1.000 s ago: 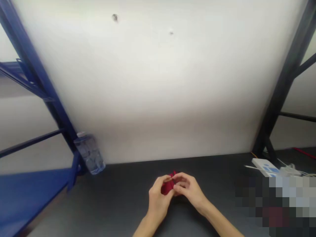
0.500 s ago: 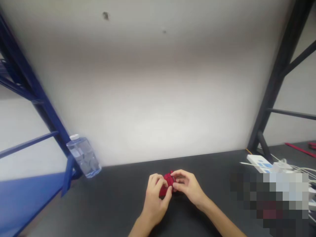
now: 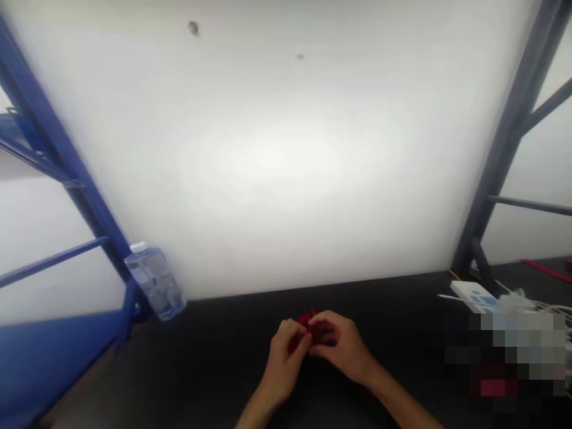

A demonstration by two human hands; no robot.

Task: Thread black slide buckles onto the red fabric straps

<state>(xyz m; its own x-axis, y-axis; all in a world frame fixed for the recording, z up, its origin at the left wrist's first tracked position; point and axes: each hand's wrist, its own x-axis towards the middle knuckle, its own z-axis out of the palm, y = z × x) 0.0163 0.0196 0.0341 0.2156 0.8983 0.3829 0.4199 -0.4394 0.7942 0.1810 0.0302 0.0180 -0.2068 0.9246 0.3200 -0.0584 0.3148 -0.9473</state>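
Observation:
A small red bundle (image 3: pixel 305 317) lies on the dark tabletop (image 3: pixel 201 357), between my two hands; it looks like folded cloth or strap, but its kind does not show clearly. My left hand (image 3: pixel 284 356) closes on its left side, thumb and forefinger pinched together at the middle. From the right, my right hand (image 3: pixel 345 345) pinches the bundle with curled fingers and the thumb below. Fingers of both hands cover most of the red thing.
A clear bottle (image 3: pixel 158 285) with a white cap leans by the blue metal frame (image 3: pixel 96 211) on the left. At the right, a white box (image 3: pixel 473 295) and white cables (image 3: pixel 547 307) lie near a dark post (image 3: pixel 496 173). A white wall (image 3: pixel 286 196) stands behind.
My left fingers have closed in further over the red bundle, and less of it shows. My right hand has shifted slightly. The wall looks brighter and the table darker.

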